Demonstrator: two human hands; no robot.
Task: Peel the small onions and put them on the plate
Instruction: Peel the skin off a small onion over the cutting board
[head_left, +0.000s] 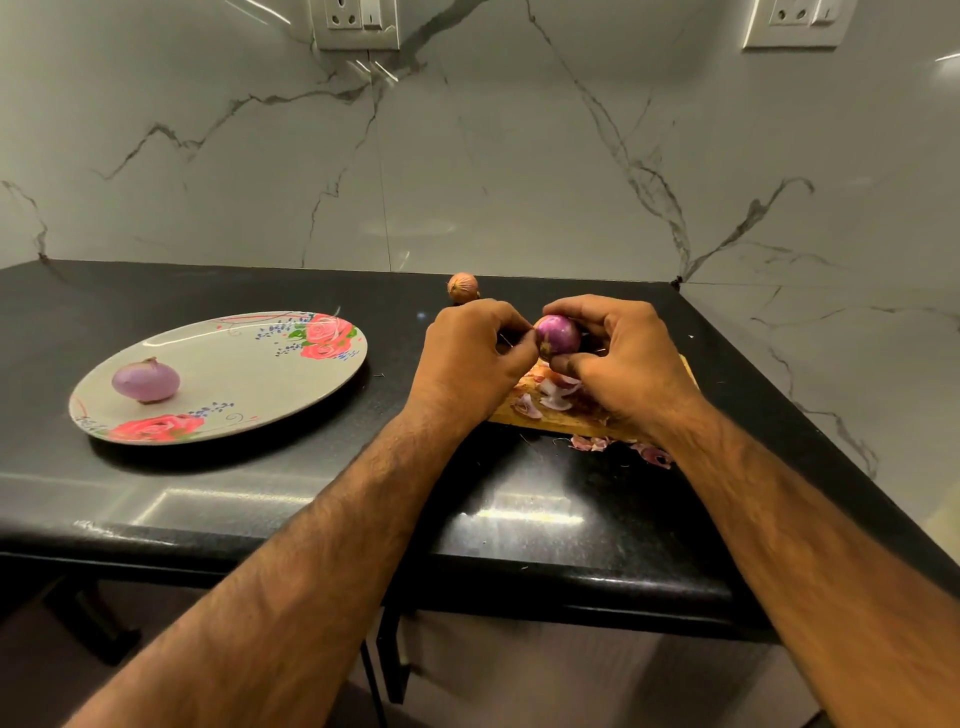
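My right hand (623, 358) grips a small purple onion (558, 335) above a wooden cutting board (545, 418). The fingertips of my left hand (470, 358) pinch at the onion's left side. A peeled pale purple onion (146, 381) lies on the left part of the floral plate (249, 374). One brown unpeeled onion (462, 287) sits on the black counter behind my left hand, near the wall.
Loose onion skins (556, 395) lie on the board and spill onto the black counter (592, 442) in front of it. A marble wall rises behind the counter and along its right side. The counter's front edge runs below my forearms.
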